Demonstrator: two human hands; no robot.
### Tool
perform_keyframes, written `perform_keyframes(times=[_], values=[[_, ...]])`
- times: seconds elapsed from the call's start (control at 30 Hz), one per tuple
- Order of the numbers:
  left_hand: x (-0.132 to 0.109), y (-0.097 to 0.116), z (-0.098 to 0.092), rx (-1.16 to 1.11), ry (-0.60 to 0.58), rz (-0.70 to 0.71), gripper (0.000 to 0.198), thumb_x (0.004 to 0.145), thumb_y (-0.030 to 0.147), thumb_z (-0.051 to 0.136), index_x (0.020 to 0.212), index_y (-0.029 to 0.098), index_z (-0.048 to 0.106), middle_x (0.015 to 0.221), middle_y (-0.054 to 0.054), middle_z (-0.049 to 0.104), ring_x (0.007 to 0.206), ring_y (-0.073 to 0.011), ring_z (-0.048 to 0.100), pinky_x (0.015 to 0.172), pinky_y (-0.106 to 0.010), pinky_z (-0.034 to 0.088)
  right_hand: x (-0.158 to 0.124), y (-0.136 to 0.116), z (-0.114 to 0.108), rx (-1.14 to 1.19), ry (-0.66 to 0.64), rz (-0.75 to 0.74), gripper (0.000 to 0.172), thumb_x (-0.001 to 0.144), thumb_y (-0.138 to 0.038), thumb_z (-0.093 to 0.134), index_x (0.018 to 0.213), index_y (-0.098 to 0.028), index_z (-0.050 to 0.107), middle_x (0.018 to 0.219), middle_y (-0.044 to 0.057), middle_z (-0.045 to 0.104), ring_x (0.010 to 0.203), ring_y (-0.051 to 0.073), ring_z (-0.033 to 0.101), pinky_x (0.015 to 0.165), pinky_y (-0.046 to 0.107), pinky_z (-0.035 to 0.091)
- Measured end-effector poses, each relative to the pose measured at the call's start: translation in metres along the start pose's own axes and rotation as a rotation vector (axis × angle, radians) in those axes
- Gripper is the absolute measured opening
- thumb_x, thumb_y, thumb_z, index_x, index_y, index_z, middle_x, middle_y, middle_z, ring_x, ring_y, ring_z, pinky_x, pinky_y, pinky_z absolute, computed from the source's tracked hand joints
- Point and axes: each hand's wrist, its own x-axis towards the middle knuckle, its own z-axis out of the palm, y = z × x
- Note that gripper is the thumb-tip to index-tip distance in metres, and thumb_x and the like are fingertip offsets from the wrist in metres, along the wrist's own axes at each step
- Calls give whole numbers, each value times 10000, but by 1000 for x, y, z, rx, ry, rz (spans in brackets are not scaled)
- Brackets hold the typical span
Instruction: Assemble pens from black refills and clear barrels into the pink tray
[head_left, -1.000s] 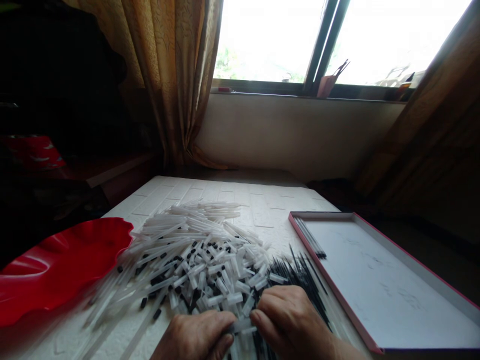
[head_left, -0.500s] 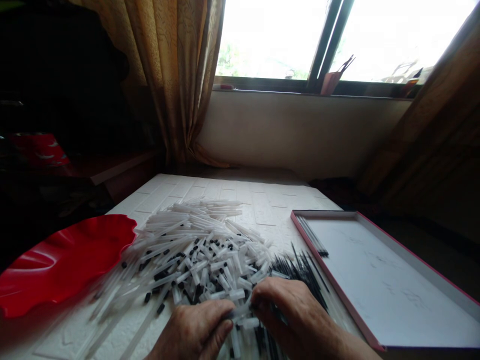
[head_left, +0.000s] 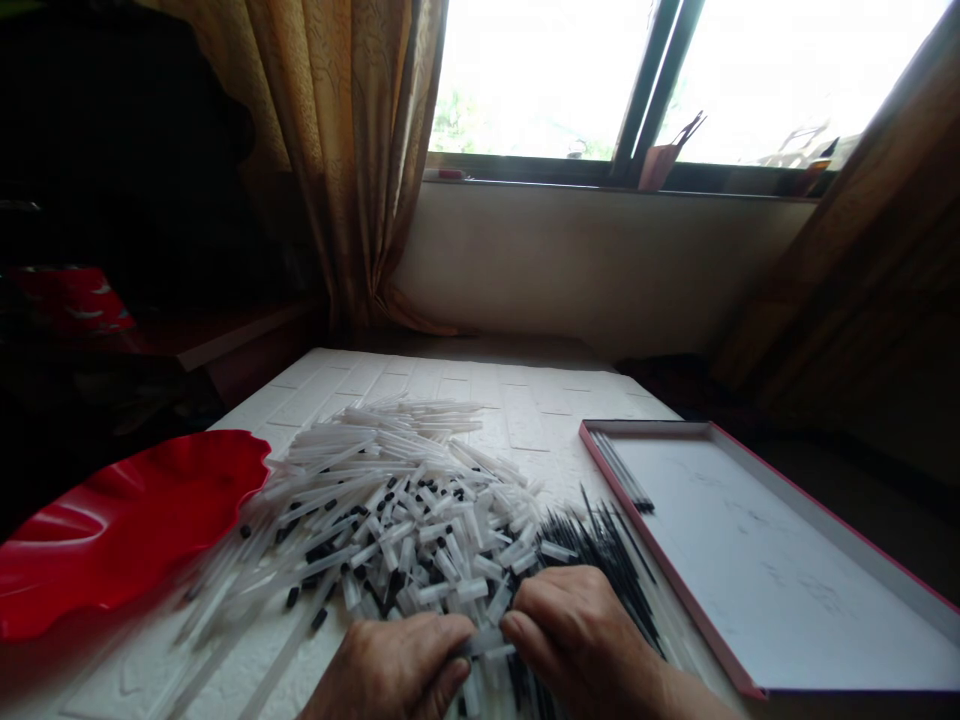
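Note:
My left hand [head_left: 397, 660] is closed at the bottom middle, pinching one end of a translucent pen cap [head_left: 484, 642] between thumb and forefinger. At its other end my right hand [head_left: 574, 630] has its fingers closed; whatever else they hold is hidden. Just beyond both hands lies a heap of short translucent caps [head_left: 472, 589], mixed with small black plugs [head_left: 319, 619]. Long clear pen barrels [head_left: 334, 470] are piled behind and to the left. Thin black pen refills [head_left: 607, 545] lie in a bundle beside my right hand.
A red scalloped tray [head_left: 142, 520] sits on the left of the white brick-patterned table [head_left: 529, 430]. On the right stands a shallow pink-edged box [head_left: 787, 540] with several assembled pens [head_left: 622, 470] along its left wall. Behind are a curtain [head_left: 337, 150] and window.
My right hand has shifted slightly downward, and its fingers have closed in against the cap. My left hand stays nearly in place, still pinching it. The piles look the same.

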Motion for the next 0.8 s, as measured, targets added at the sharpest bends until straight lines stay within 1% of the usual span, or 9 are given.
perform_keyframes(times=[0.1, 0.17, 0.23, 0.3, 0.33, 0.43, 0.53, 0.67, 0.8], values=[[1, 0, 0, -9, -13, -5, 264, 1074, 292, 331, 1084, 212, 582, 793, -25, 761, 687, -153, 772, 611, -164, 572, -1, 1, 3, -21, 32, -1, 651, 1090, -385, 197, 514, -220, 452, 404, -19, 499, 356, 103, 466, 444, 283, 281], [1, 1, -1, 1, 0, -11, 240, 1073, 293, 337, 1097, 226, 566, 805, -13, 765, 696, -151, 776, 613, -159, 568, -1, 0, -1, 10, 5, 16, 658, 1092, -408, 172, 560, -214, 509, 436, -15, 541, 379, 109, 509, 448, 273, 310], [1, 1, -1, 3, 26, -20, 199, 1066, 287, 364, 1127, 239, 548, 832, -6, 772, 716, -149, 780, 635, -156, 567, 1, -2, -8, 60, -26, 44, 561, 1087, -412, 224, 753, -193, 617, 585, 6, 658, 505, 128, 619, 518, 245, 395], [1, 0, -2, -27, 29, -44, 169, 1052, 271, 397, 1136, 248, 541, 850, -3, 770, 738, -147, 779, 651, -153, 565, 2, -3, -16, 113, -43, 52, 363, 1070, -358, 322, 973, -177, 621, 768, 35, 721, 660, 150, 682, 628, 237, 462], [0, 0, -2, -50, 19, -58, 160, 1045, 261, 408, 1130, 253, 543, 848, 0, 766, 741, -145, 777, 650, -150, 563, 2, -3, -18, 137, -46, 46, 281, 1058, -313, 359, 1014, -179, 601, 811, 41, 723, 696, 155, 685, 659, 240, 476], [-1, -3, -2, -90, 1, -91, 147, 1027, 233, 435, 1108, 260, 555, 831, 6, 755, 733, -141, 769, 644, -147, 557, 0, 0, -19, 197, -70, 20, 190, 1023, -201, 394, 943, -201, 566, 766, 23, 686, 649, 145, 650, 633, 233, 477], [-1, -4, -1, -72, 25, -77, 147, 1019, 224, 453, 1122, 261, 552, 831, 6, 757, 728, -144, 770, 652, -151, 558, -1, 3, -15, 206, -71, 9, 179, 1019, -194, 407, 920, -204, 556, 743, 16, 668, 618, 142, 626, 613, 230, 474], [-1, -4, 1, -35, 36, -48, 145, 1021, 225, 460, 1139, 255, 538, 836, 2, 764, 730, -148, 776, 648, -150, 557, 0, 5, -10, 188, -55, 3, 235, 1044, -248, 380, 892, -204, 553, 722, 11, 663, 603, 136, 623, 597, 221, 468], [-1, -4, 2, -22, 6, -37, 144, 1026, 217, 444, 1126, 249, 542, 850, 1, 769, 737, -155, 779, 655, -161, 561, 0, 4, -5, 131, -8, 10, 321, 1056, -300, 347, 806, -209, 527, 624, -7, 608, 508, 126, 567, 508, 226, 415]])
